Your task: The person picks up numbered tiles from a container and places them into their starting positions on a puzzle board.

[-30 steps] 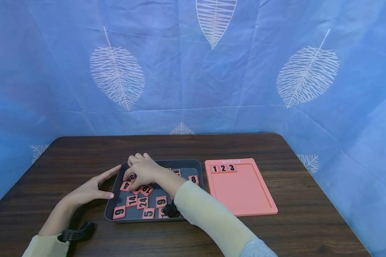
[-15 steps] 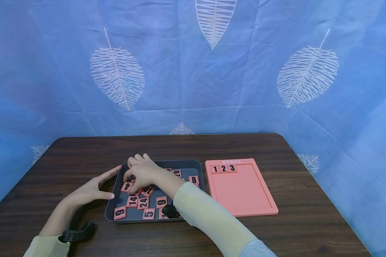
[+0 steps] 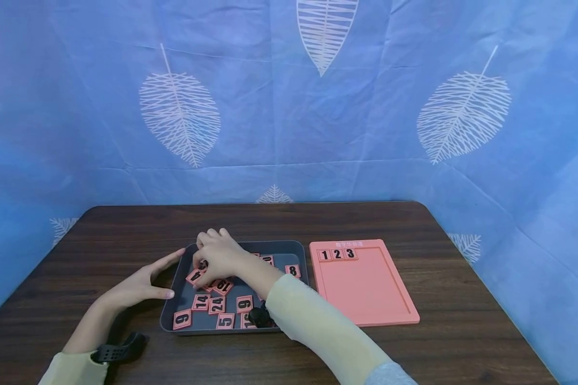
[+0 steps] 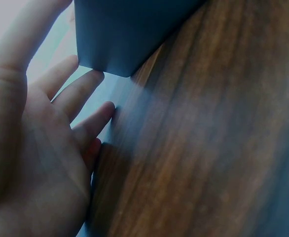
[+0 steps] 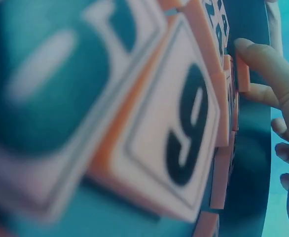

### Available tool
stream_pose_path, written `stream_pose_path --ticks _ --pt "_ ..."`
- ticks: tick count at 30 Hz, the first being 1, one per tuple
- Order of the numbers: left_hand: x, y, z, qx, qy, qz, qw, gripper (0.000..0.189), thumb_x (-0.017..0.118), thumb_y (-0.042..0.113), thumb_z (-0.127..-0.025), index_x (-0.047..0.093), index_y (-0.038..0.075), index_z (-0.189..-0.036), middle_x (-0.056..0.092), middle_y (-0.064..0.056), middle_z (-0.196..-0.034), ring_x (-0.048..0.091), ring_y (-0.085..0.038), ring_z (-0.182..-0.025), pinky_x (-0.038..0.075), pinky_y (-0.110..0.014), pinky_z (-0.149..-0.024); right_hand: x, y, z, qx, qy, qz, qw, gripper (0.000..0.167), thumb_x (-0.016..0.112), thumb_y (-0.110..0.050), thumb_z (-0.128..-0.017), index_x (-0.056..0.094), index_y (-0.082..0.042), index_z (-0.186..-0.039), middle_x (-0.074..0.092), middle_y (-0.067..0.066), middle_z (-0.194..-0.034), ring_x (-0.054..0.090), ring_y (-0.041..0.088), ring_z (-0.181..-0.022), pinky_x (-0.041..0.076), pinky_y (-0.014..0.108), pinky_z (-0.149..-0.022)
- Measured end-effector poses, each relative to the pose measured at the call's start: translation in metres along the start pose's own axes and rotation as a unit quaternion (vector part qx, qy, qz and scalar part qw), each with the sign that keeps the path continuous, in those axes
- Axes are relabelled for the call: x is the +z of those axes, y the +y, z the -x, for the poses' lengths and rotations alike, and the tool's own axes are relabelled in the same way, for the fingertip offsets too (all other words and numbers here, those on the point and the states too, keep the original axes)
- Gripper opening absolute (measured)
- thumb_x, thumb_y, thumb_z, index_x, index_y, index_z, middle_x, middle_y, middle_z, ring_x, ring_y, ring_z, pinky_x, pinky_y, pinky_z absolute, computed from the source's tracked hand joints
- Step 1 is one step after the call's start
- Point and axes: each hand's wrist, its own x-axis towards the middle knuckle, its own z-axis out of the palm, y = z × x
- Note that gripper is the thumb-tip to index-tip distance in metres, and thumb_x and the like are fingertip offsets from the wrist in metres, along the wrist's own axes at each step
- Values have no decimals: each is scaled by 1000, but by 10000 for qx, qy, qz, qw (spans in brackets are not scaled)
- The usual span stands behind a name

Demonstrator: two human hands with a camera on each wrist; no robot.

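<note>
In the head view, a dark grey tray (image 3: 250, 330) holds several pink number tiles in loose disorder. My left hand (image 3: 134, 286) lies along its left side, thumb and index finger spread straight against the rim. The left wrist view shows the palm and fingertips at the tray's dark wall (image 4: 120, 39). Over the tray's left part, my right hand (image 3: 220, 258) reaches down and pinches the number 4 tile (image 3: 194, 276) between thumb and index finger. In the right wrist view that tile (image 5: 242, 74) shows edge-on between the fingertips. A tile marked 9 (image 5: 169, 123) is closer to that camera.
Right of the tray lies a pink puzzle board (image 3: 366, 294) with tiles 1, 2 and 3 (image 3: 350, 254) in its top left row. The right forearm crosses the tray's lower right corner. Everything stands on a dark wooden table (image 3: 462, 321) before a blue curtain (image 3: 250, 107).
The number 4 tile has tilted and lifted slightly at my right fingertips. My left hand stays at the tray's edge. The whole head view has shifted slightly.
</note>
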Motion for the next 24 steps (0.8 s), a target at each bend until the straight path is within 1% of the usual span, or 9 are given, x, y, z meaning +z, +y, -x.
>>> stream_pose_path --ticks 5,11,15,20,24 --pt "1 2 0 20 -6 15 10000 88 72 16 -84 20 12 -154 19 -26 -153 11 -51 -137 12 -78 -92 -10 4 8 34 286 -37 9996 35 67 -68 -75 71 -40 -95 41 -9 -106 33 10 -94 23 28 -75" --pt "2 4 0 18 11 51 10000 87 73 17 -84 21 13 -154 19 -25 -154 12 -50 -137 12 -78 -93 -22 9 20 73 575 35 9983 39 67 -69 -74 72 -38 -97 40 -9 -104 33 11 -94 22 28 -76" --pt "2 3 -1 50 22 106 9999 87 73 17 -83 21 12 -154 20 -25 -153 13 -50 -137 12 -78 -93 -29 12 30 88 782 83 9969 40 67 -69 -73 72 -37 -96 39 -8 -103 33 12 -93 22 30 -76" --pt "2 1 -1 62 43 208 9998 87 72 16 -84 21 12 -154 21 -24 -154 14 -48 -138 11 -76 -95 -32 18 45 125 1006 23 9948 37 69 -67 -74 72 -35 -92 40 -8 -104 33 12 -93 23 30 -78" --pt "2 1 0 87 46 189 9998 88 72 16 -84 21 11 -154 21 -24 -153 14 -49 -138 10 -77 -95 -35 24 58 133 1214 -51 9925 37 70 -66 -73 72 -32 -89 39 -7 -102 33 13 -93 24 31 -78"
